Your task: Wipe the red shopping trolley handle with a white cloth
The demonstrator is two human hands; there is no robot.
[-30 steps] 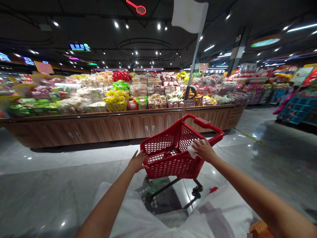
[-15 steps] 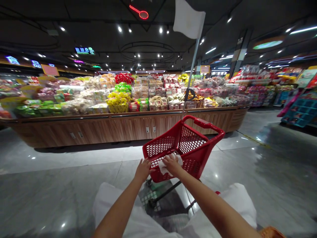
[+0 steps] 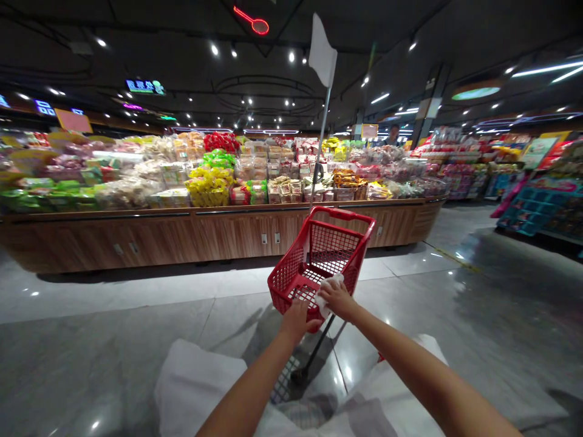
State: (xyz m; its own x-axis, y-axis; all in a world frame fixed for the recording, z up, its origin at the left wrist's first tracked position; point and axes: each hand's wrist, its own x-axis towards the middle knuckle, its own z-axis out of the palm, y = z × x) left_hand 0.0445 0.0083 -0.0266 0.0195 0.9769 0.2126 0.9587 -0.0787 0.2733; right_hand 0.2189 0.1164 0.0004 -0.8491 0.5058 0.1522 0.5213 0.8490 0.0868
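A small red shopping cart (image 3: 336,243) with a lattice basket stands in front of me, its handle on the far side. My left hand (image 3: 297,321) grips the basket's near rim, fingers over the edge and thumb out to the right. In my right hand (image 3: 337,300) is a crumpled white cloth (image 3: 324,303), pressed against the rim near the basket's right corner. The hand is curled over it and hides part of it. From the cart's far end rises a pole with a white flag (image 3: 323,54).
A long wooden display counter (image 3: 228,233) piled with packaged snacks runs behind the cart. Blue display racks (image 3: 528,206) stand at the right. My knees in white clothing (image 3: 195,376) frame the cart's near end. A person (image 3: 392,136) is far back beyond the counter.
The cart has turned, so its handle now faces more squarely away from me. My left hand has moved right along with the rim. My right hand and the cloth have shifted slightly right.
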